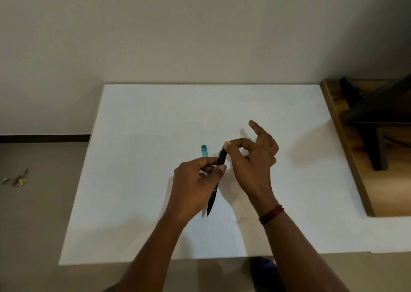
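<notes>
A black pen [213, 197] hangs above the white table [144, 136], its tip pointing down toward me. My left hand [193, 189] grips the pen's upper barrel between thumb and fingers. My right hand [253, 156] pinches the pen's top end with thumb and bent forefinger, while its other fingers spread upward. A small teal piece [204, 151] lies on the table just behind my left hand, partly hidden by it. Something small and pale sits behind my right hand, mostly hidden.
A wooden surface [364, 191] with a dark stand [375, 124] adjoins the table on the right. Small scraps [19, 179] lie on the floor at left. A dark shoe [265, 274] shows below the table's front edge. A wall rises behind.
</notes>
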